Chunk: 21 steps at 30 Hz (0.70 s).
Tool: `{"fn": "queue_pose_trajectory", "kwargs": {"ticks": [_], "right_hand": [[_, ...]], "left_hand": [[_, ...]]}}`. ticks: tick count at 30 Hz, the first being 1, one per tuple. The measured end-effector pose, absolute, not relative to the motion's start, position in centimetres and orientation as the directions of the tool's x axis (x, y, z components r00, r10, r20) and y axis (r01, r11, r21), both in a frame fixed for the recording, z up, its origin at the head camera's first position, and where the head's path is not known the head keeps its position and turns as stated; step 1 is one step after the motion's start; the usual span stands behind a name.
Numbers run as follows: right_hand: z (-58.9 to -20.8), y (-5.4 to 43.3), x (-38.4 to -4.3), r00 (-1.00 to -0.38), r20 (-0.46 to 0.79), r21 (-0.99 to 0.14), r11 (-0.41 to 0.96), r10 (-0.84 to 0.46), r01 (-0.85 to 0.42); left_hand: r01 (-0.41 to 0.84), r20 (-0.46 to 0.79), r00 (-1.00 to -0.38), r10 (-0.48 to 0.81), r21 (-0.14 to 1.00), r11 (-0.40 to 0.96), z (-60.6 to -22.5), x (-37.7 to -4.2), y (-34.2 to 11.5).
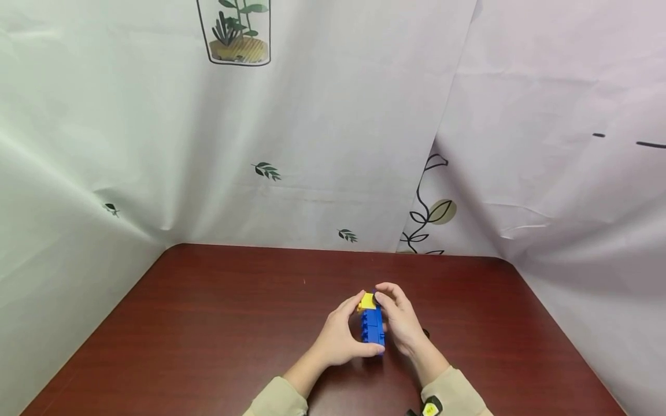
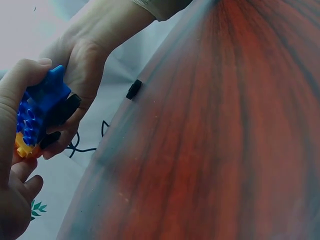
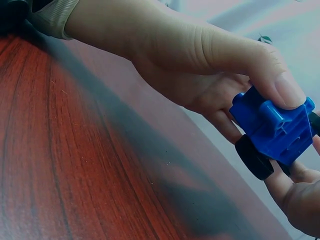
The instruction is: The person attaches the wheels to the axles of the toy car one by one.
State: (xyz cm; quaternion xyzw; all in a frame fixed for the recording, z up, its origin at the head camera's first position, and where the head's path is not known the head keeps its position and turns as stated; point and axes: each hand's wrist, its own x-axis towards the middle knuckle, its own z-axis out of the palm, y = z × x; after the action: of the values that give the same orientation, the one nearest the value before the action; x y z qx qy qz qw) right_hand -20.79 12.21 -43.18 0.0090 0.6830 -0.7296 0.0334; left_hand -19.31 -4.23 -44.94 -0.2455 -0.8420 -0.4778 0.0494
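A toy vehicle of blue bricks point(image 1: 372, 326) with a yellow brick point(image 1: 367, 301) at its far end is held between both hands over the table. My left hand point(image 1: 340, 336) grips it lengthwise, thumb at the near blue end and fingers at the yellow end. From the right side my right hand point(image 1: 402, 320) grips it too, with the thumb near the yellow brick. Studs line one side of the blue part point(image 2: 31, 120) in the left wrist view. In the right wrist view a black wheel point(image 3: 253, 157) sticks out beneath the blue body point(image 3: 275, 125).
The dark red wooden table point(image 1: 218, 323) spreads around the hands. White cloth point(image 1: 338, 127) printed with plants hangs behind it and along both sides. A small black object point(image 2: 134, 89) and a thin black cable point(image 2: 80, 149) show near the table edge in the left wrist view.
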Motion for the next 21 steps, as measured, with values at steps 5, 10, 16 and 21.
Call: {"fn": "queue_pose_trajectory", "kwargs": {"ticks": [5,10,16,21], "right_hand": [[-42.98,12.12,-20.64,-0.997,-0.067,-0.994,-0.079,-0.037,0.07],[-43.01,12.07,-20.7,-0.998,-0.053,-0.995,-0.082,-0.034,0.055],[-43.23,12.11,-20.94,-0.999,-0.024,-0.997,-0.078,-0.037,0.027],[-43.35,12.58,-21.17,-0.996,-0.031,-0.999,-0.016,-0.078,0.032]], "left_hand": [[0.458,0.313,-0.876,0.367,0.779,0.428,-45.0,-19.28,-4.31],[0.467,0.321,-0.871,0.371,0.774,0.427,-44.96,-19.29,-4.29],[0.457,0.32,-0.875,0.363,0.791,0.407,-44.74,-19.31,-4.31],[0.442,0.31,-0.879,0.362,0.814,0.377,-44.61,-19.37,-4.2]]}}
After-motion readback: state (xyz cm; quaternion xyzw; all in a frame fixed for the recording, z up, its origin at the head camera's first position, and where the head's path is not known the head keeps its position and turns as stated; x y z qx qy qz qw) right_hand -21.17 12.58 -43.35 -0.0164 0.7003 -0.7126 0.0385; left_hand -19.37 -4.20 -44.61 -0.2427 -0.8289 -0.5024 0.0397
